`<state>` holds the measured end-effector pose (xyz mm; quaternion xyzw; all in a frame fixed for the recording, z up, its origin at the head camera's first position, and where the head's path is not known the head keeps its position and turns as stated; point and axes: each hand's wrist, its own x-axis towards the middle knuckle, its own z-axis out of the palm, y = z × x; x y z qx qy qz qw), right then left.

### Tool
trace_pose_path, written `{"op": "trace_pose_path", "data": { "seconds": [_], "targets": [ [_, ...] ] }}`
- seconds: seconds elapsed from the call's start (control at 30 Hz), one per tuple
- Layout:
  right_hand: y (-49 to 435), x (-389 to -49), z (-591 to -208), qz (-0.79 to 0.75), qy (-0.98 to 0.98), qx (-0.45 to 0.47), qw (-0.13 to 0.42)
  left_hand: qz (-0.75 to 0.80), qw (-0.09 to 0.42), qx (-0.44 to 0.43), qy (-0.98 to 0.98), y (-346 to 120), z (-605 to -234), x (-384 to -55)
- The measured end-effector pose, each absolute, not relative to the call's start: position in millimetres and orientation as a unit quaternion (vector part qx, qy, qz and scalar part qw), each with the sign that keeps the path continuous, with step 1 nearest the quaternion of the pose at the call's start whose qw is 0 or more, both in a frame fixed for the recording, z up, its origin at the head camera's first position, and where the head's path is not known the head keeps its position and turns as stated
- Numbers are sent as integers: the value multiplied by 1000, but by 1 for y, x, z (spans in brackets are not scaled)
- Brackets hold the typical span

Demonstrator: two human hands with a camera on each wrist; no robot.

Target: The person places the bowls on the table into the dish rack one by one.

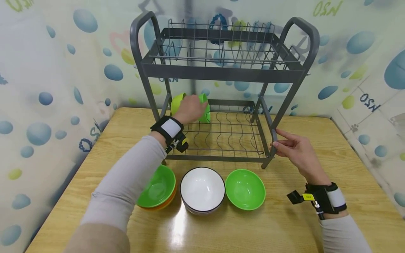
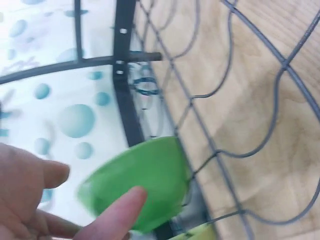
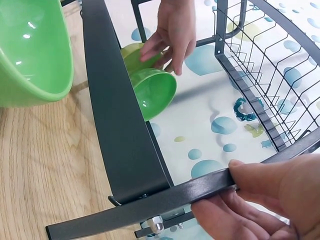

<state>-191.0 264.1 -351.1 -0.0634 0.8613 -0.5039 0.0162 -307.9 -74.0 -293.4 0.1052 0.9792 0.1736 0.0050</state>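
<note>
My left hand (image 1: pixel 191 108) is at the lower tier of a dark grey two-tier dish rack (image 1: pixel 221 73), beside a green bowl (image 1: pixel 205 109) standing on its side. Its fingers look loose and spread in the left wrist view, one overlapping the green bowl (image 2: pixel 145 182). Behind that hand a yellow-green bowl (image 1: pixel 177 102) is partly hidden. With thumb and fingers, my right hand (image 1: pixel 295 149) grips the rack's front right post; the right wrist view shows the grip on the dark metal bar (image 3: pixel 200 187).
On the wooden table (image 1: pixel 316 225) before the rack stand stacked bowls with a green one (image 1: pixel 159 186) on top, white bowls (image 1: pixel 202 189) with a dark rim, and another green bowl (image 1: pixel 245 189). The upper tier (image 1: pixel 223 73) has wire dividers. A patterned wall covering (image 1: pixel 47 133) surrounds the table.
</note>
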Motion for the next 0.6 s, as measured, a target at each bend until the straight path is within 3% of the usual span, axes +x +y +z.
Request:
{"op": "trace_pose_path", "data": {
  "seconds": [0.37,0.6],
  "targets": [
    [264,-191,-353,-509,858,-63,14,277,11,170,946,-107,-261,-266],
    [265,-192,-353,-517,853,-70,15,292,-52,218,930,-139,-260,-231]
  ]
}}
